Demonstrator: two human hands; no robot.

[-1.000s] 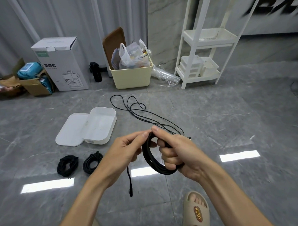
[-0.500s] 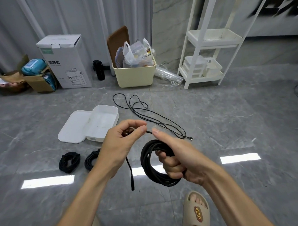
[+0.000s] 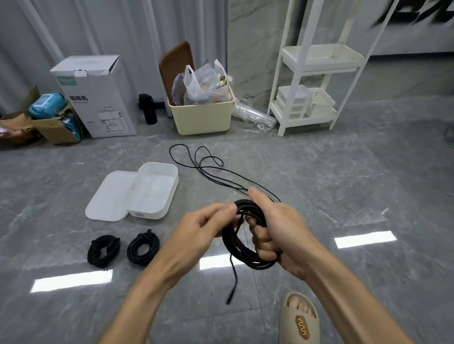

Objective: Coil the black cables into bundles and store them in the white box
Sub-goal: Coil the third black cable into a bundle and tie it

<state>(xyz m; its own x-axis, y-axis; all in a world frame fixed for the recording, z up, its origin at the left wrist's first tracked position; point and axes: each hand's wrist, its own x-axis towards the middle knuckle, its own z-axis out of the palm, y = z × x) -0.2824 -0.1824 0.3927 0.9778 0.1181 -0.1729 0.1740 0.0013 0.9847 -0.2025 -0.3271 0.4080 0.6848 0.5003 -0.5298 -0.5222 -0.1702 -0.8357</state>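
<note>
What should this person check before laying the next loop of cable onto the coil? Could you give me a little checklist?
1. Coil held firmly: ok. The right hand grips the coil with its fingers curled through the loops.
2. Feeding hand on the cable: ok. The left hand pinches the cable at the top of the coil.
3. Slack left to wind: ok. The loose cable trails across the floor behind the hands.
4. Slack free of knots: cannot tell. Its strands cross one another.
5. Free end clear: ok. The plug end dangles below the coil.
6. Box ready: ok. The white box is open, its lid beside it.
</note>
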